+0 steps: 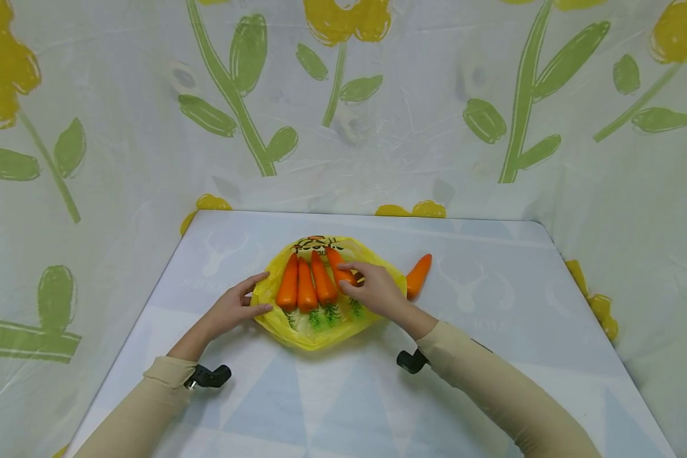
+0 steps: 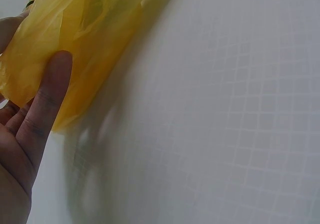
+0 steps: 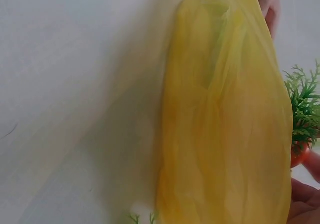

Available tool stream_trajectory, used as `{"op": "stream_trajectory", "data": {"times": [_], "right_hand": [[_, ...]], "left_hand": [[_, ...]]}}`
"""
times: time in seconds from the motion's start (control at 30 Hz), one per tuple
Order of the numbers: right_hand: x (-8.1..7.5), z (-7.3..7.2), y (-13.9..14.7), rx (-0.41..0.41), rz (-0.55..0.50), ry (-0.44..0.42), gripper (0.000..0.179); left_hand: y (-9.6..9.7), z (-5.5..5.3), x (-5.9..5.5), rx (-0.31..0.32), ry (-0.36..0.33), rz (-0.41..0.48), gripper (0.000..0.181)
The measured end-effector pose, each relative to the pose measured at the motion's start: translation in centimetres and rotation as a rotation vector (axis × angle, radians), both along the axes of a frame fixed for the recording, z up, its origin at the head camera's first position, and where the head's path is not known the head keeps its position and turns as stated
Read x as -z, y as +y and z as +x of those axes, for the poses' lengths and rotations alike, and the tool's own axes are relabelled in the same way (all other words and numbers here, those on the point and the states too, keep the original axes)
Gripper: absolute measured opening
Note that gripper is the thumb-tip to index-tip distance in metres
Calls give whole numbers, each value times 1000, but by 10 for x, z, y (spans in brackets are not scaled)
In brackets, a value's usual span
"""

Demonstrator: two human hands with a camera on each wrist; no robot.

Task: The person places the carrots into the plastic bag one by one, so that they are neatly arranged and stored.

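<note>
A yellow plastic bag (image 1: 315, 340) is spread wide, with printed dark figures at its back. Several orange toy carrots (image 1: 306, 289) lie side by side in it, green leafy tops toward the person. My left hand (image 1: 231, 312) holds the bag's left side; in the left wrist view its thumb (image 2: 55, 82) lies along the yellow plastic. With thumb and fingers, my right hand (image 1: 374, 286) pinches the rightmost carrot (image 1: 336, 259) in the bag. Green leaves (image 3: 303, 97) and a bit of orange show past the bag in the right wrist view.
Another carrot (image 1: 419, 275) lies on the table just right of the bag, its top hidden behind the bag. The pale patterned tabletop (image 1: 275, 407) extends toward the person. A flower-printed curtain (image 1: 406, 140) surrounds the table's back and sides.
</note>
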State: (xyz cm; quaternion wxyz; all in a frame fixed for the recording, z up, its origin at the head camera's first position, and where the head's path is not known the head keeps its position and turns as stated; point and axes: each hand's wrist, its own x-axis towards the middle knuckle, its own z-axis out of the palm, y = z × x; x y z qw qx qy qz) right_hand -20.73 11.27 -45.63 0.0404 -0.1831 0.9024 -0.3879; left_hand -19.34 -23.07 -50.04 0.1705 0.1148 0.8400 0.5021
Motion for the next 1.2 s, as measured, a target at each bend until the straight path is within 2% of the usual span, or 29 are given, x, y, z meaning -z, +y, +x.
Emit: {"op": "stream_trajectory", "data": {"times": [0.27, 0.57, 0.9, 1.2], "right_hand": [[5, -8, -8, -6, 23, -33, 38], [18, -16, -11, -32, 77, -54, 38], [28, -15, -10, -53, 90, -71, 40], [35, -13, -11, -60, 110, -53, 42]], "left_hand": [[0, 2, -3, -13, -5, -5, 83], [0, 2, -2, -6, -13, 17, 83], [-2, 1, -1, 9, 4, 24, 82], [-1, 0, -2, -18, 12, -26, 83]]}}
